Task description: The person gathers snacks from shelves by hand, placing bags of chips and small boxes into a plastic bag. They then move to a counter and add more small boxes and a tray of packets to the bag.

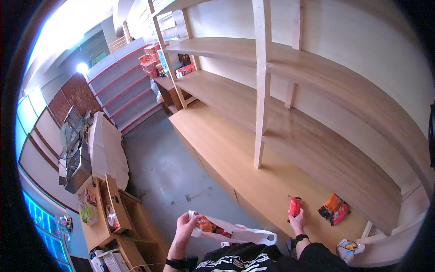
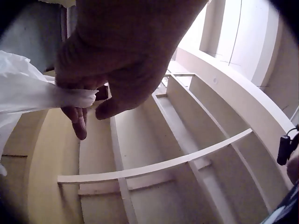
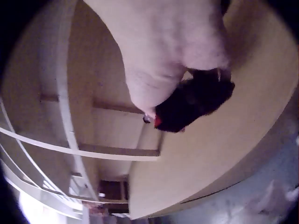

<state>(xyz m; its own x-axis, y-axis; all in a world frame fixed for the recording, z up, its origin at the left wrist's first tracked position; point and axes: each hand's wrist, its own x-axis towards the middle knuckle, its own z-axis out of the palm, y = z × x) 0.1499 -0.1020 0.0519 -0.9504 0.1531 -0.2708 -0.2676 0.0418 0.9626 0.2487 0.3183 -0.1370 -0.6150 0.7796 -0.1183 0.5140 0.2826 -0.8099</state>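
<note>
A: Head view, light?
B: Bright. Upper left burnt white; small lamp (image 1: pixel 82 68) flaring; blue cast on lower-left panes (image 1: pixel 38 213); soft sheen on floor (image 1: pixel 163 154).
A: Distortion?
B: Heavy. Shelves (image 1: pixel 335 84) bow; dark corners, all views.
A: Wrist views?
B: Dimmer, grainy, soft. Left hand (image 2: pixel 121 60) in shadow, brightness upper right. Right wrist: packet (image 3: pixel 196 100) nearly black, detail lost; glare lower left.

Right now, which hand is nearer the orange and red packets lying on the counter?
Right. The right hand grips a red packet close beside them; the left hand is farther off, holding the white bag.
</note>
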